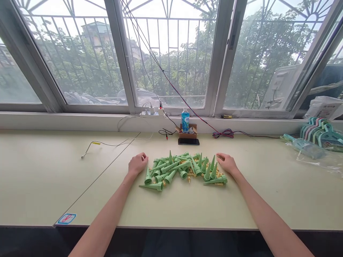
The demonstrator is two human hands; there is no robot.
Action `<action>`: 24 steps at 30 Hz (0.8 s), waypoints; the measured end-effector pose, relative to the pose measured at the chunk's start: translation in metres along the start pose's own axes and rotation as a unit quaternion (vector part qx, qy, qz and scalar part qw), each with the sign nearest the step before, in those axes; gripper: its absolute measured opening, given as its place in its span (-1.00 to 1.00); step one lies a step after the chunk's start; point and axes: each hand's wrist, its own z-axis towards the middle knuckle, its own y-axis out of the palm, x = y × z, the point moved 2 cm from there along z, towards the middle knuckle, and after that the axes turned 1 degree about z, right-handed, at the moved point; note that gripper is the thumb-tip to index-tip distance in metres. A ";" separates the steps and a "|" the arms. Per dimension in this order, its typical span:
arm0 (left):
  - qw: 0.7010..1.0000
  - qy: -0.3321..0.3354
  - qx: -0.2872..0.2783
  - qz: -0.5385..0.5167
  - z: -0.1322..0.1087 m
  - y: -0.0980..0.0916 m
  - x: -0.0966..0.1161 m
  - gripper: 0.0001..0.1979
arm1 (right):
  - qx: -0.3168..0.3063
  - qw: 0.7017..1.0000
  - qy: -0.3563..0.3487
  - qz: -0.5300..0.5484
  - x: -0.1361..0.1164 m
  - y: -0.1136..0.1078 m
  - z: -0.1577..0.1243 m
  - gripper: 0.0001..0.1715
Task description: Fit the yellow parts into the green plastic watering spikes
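A loose heap of green plastic cone-shaped spikes [171, 167] lies on the pale table, some standing on their wide ends and most on their sides. Small yellow pointed pieces [189, 180] are mixed in among them, mainly toward the middle and right. My left hand [138, 163] rests on the tabletop by the heap's left edge, fingers curled in, with nothing seen in it. On the opposite side, my right hand [227, 162] lies close to the upright spikes, its fingers bent together toward the heap. No held item shows there either.
Behind the heap are a black phone [188, 141], a small cardboard box [187, 135] and a blue-labelled bottle [185, 120]. Cables [223, 133] and a power strip [152, 113] lie along the window ledge. Pastel hangers [320, 132] and plastic bags sit far right.
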 end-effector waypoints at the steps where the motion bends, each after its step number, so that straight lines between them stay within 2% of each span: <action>1: 1.000 0.000 -0.001 0.000 0.000 0.000 0.000 -0.79 | 0.000 1.000 0.001 0.000 0.000 0.000 0.000 -0.60; 24: 1.000 -0.001 -0.002 -0.003 -0.002 -0.001 0.004 -0.80 | 0.002 1.000 0.004 0.006 -0.002 -0.006 -0.002 -0.59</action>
